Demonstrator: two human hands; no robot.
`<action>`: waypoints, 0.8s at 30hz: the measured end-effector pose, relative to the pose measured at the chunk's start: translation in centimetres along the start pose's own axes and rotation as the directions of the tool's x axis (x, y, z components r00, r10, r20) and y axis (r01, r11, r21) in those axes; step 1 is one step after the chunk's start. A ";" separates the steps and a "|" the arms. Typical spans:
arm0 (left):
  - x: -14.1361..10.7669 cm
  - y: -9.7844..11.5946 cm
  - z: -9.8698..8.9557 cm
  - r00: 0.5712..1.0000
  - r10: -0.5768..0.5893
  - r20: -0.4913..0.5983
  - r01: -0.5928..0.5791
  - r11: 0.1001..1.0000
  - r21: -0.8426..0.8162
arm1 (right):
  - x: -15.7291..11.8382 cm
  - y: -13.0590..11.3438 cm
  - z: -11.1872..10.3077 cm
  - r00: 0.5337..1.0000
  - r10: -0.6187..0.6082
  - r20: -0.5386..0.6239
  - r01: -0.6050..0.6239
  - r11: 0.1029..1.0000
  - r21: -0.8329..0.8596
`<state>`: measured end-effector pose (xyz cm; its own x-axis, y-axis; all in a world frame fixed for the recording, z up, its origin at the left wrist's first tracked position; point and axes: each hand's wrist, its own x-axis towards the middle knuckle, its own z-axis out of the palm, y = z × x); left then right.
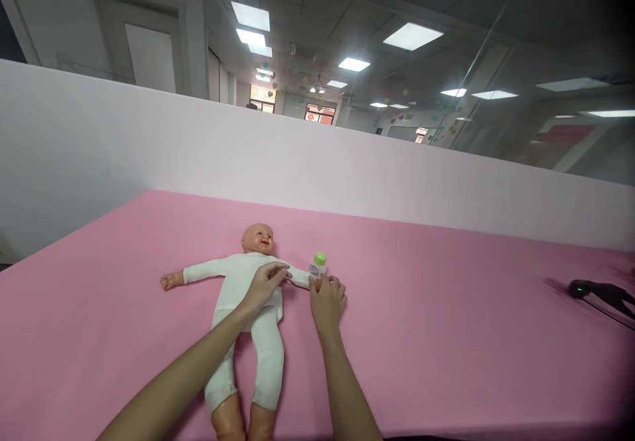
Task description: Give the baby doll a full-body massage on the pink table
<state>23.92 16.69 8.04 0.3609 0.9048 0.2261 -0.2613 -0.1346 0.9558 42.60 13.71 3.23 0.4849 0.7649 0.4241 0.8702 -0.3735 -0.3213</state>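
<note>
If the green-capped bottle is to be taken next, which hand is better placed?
Probably the right hand: it is close to the bottle, while the left hand is farther, over the doll.

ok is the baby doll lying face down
No, the baby doll lies on its back on the pink surface, its smiling face turned up.

Just beyond my right hand [329,299], the bottle [318,266] obstructs forward passage; to its right, open pink surface [446,315] permits movement. The doll's arm [299,278] spans the gap toward my left hand [268,283].
</note>
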 end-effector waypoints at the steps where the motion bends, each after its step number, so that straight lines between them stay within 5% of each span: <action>1: 0.0 0.0 0.0 1.000 0.001 -0.003 -0.001 1.000 -0.009 | 0.1 0.2 -0.1 0.999 0.035 0.011 -0.035 0.999 0.007; 8: 0.3 0.3 0.0 1.000 -0.029 -0.008 0.029 0.997 -0.075 | 1.0 1.4 0.1 0.969 0.197 0.150 -0.220 0.964 0.152; 15: 2.4 1.8 2.2 0.966 -0.257 0.021 0.257 0.954 -0.156 | 1.8 2.1 0.5 0.972 0.188 0.139 -0.215 0.951 0.221; 20: 4.6 1.0 4.6 0.861 -0.503 0.073 0.503 0.823 -0.263 | 2.3 2.4 0.9 0.996 0.090 -0.022 -0.078 0.943 0.323; 24: 6.0 -0.3 5.9 0.805 -0.582 0.116 0.575 0.716 -0.397 | 3.5 2.4 2.2 0.975 -0.101 -0.199 0.164 0.929 0.333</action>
<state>31.46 19.81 10.17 0.5466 0.7597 -0.3522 -0.3349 0.5839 0.7395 46.20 16.69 2.05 0.4023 0.6787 0.6145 0.8586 -0.0468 -0.5104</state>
